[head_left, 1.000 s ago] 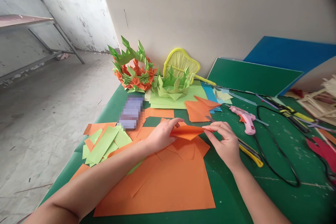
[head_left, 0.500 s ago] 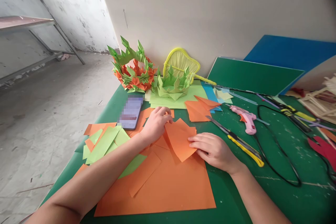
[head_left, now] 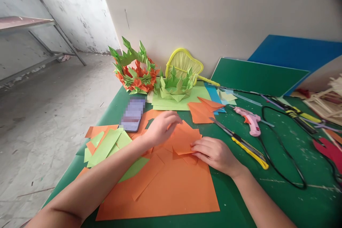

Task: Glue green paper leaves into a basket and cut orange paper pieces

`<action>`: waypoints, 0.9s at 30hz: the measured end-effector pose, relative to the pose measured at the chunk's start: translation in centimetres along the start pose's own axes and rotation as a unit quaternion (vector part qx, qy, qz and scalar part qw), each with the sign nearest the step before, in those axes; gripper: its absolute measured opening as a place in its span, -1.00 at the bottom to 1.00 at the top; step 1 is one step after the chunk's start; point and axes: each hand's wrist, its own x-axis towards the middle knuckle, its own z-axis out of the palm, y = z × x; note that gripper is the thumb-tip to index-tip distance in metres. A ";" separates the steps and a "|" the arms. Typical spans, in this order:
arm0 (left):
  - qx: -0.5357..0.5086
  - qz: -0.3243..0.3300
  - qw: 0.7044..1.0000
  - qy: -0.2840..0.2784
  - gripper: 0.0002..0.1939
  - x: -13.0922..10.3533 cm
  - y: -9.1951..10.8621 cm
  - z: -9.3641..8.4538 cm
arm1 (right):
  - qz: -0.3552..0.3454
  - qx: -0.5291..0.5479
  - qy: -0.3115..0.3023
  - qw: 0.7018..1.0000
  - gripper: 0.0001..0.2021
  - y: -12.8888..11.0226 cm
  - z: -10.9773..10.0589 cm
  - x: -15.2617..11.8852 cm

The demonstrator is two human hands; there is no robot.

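A small orange paper piece point(head_left: 185, 138) lies tilted over a large orange sheet point(head_left: 176, 192). My right hand point(head_left: 212, 151) pinches its right edge between thumb and fingers. At the piece's upper left is my left hand point(head_left: 163, 128), its fingers curled with the tips over the paper's top edge; whether they grip it I cannot tell. Under my left forearm lie loose green paper pieces point(head_left: 107, 146) and orange strips. A phone point(head_left: 134, 114) rests beyond my left wrist.
Behind stand a green paper crown point(head_left: 176, 89) and an orange-green one point(head_left: 137, 74). To the right lie folded orange paper point(head_left: 203, 112), a yellow cutter point(head_left: 248, 151), a pink glue gun point(head_left: 249, 120) with a black cord, and a red piece point(head_left: 328, 151).
The small orange piece has turned, its lower corner swinging up. My left hand has shifted slightly right over its top edge; my right hand has barely moved.
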 end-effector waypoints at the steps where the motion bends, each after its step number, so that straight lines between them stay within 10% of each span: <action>1: -0.021 0.026 0.997 -0.063 -0.77 -0.1 0.1 0.2 | 0.004 0.010 -0.008 1.000 -0.86 -0.1 -0.1 0.1; 5: -0.016 0.089 0.976 -0.200 -0.75 -0.6 -0.1 1.0 | 0.033 0.042 -0.041 0.998 -0.86 0.1 -0.5 -0.1; 15: 0.029 0.079 0.970 -0.230 -0.67 -0.8 0.3 1.3 | 0.144 0.095 -0.071 0.982 -0.84 0.6 -1.7 -1.0; 27: -0.200 -0.148 0.941 -0.231 -0.66 0.1 -0.3 0.1 | 0.238 0.056 0.017 0.969 -0.77 0.2 0.3 0.4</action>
